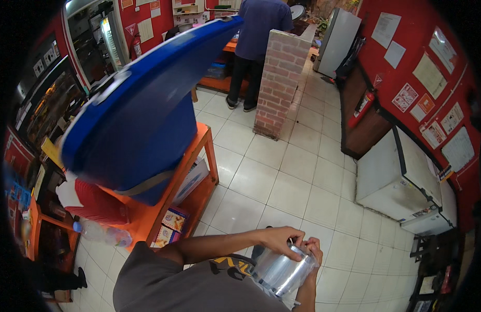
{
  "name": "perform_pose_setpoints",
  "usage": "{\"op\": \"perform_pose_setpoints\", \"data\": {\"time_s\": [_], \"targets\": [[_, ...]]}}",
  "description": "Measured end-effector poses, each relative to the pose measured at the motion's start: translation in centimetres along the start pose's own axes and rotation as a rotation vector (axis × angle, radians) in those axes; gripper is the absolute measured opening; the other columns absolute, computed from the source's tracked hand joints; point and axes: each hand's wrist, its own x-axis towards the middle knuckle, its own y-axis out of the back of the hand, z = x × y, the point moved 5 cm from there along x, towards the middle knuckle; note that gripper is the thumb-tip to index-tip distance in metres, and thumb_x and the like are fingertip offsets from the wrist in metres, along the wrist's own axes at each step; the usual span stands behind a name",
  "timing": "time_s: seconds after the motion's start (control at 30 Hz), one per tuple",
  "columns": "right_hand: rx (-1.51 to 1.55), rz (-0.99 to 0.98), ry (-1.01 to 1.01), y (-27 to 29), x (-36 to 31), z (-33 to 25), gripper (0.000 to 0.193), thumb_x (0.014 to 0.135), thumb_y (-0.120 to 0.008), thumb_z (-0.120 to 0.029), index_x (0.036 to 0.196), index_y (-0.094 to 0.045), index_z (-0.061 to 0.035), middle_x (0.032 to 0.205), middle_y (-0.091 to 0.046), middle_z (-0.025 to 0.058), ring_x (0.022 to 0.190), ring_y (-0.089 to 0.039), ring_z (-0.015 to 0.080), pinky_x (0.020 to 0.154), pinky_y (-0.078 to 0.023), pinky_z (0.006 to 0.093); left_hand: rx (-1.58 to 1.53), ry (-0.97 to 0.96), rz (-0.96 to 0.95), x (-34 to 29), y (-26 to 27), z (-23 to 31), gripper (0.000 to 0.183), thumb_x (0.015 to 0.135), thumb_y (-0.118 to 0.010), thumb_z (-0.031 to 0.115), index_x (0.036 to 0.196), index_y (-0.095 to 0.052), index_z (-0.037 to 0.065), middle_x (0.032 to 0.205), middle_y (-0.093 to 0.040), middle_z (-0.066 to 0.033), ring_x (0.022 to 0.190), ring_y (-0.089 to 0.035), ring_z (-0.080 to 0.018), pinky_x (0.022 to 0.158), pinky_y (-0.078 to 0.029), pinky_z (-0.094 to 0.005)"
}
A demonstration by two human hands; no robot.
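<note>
Close in front of my chest, both hands hold a shiny silvery package (pixel 283 271) in clear plastic film. My left hand (pixel 282 242) is closed at its top edge, with the thumb pressed on the film. The right hand (pixel 314 255) grips the far right side, its curled fingers meeting the left ones at the upper corner. What lies inside the wrapping is too glossy to make out. To my left, a big blue cooler box (pixel 165 140) stands on an orange table (pixel 209 151), its blue lid (pixel 146 88) raised.
A clear plastic bottle (pixel 94 231) lies beside a red bundle (pixel 97 203) at the table's near end. Small boxes (pixel 174 221) sit on its lower shelf. Ahead, a person (pixel 258 36) stands behind a brick pillar (pixel 277 83). White chest freezers (pixel 391 177) line the right wall.
</note>
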Motion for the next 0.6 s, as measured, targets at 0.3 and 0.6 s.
{"op": "perform_pose_setpoints", "data": {"time_s": [0.3, 0.6], "targets": [[0.0, -0.276, -0.17, -4.0, 26.9, -2.2, 0.036, 0.094, -0.062, -0.026, 0.072, -0.057, 0.0016, 0.1, -0.051, 0.0072, 0.08, -0.055, 0.015, 0.069, -0.045, 0.027, -0.136, 0.087, 0.168, 11.8, 18.1, 3.1, 0.054, 0.076, -0.089, 0.021, 0.104, -0.044, 0.01, 0.093, -0.058, -0.0008, 0.091, -0.053, -0.0119, 0.08, -0.044, -0.0282], [0.173, -0.593, -0.578, -17.3, 46.5, 5.6, 0.031, 0.097, -0.059, -0.028, 0.09, -0.06, 0.0022, 0.101, -0.055, 0.0071, 0.095, -0.058, 0.0179, 0.086, -0.048, 0.0305, -0.236, -0.017, 0.706, 10.0, 37.1, 0.4, 0.059, 0.074, -0.09, 0.016, 0.11, -0.044, 0.011, 0.102, -0.052, -0.0004, 0.102, -0.05, -0.0118, 0.089, -0.041, -0.0281]]}}
